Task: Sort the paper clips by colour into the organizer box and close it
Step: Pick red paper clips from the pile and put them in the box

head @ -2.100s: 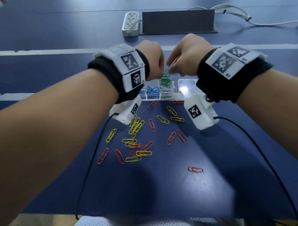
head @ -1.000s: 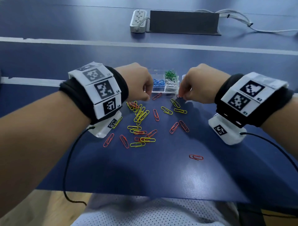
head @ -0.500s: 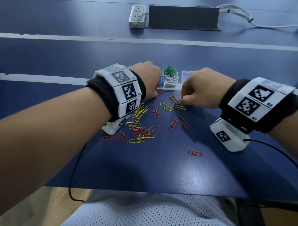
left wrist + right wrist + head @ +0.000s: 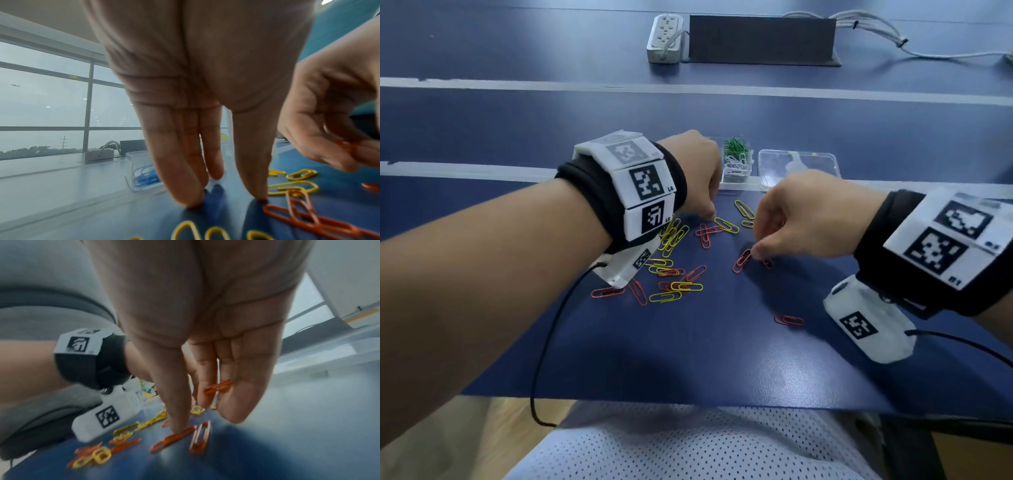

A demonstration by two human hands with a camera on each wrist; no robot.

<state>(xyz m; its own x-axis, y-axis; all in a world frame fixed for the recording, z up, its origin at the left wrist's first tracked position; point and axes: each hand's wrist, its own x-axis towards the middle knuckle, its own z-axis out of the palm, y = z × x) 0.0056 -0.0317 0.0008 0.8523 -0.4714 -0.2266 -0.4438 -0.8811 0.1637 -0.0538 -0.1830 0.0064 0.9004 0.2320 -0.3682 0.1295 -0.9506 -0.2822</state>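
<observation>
Loose yellow clips [image 4: 671, 240] and red clips [image 4: 741, 261] lie scattered on the blue table [image 4: 688, 349]. The clear organizer box [image 4: 736, 171] stands behind them, with green and white clips in its cells and blue clips [image 4: 146, 175] in another. Its lid [image 4: 799, 166] lies open to the right. My left hand [image 4: 707, 214] stands with straight fingers [image 4: 185, 178], their tips on the table and nothing between them. My right hand [image 4: 756, 251] keeps a red clip [image 4: 218, 387] tucked in its curled fingers, while its thumb presses another red clip [image 4: 172, 438] on the table.
One red clip [image 4: 788, 320] lies apart near the right wrist camera. A white power strip [image 4: 664, 37], a dark panel [image 4: 762, 39] and cables sit at the far side. The table's front edge [image 4: 688, 401] is close to my lap.
Both hands have come down from over the box to the pile. The right hand has moved nearer me, onto the pair of red clips. The left hand has shifted right, in front of the box.
</observation>
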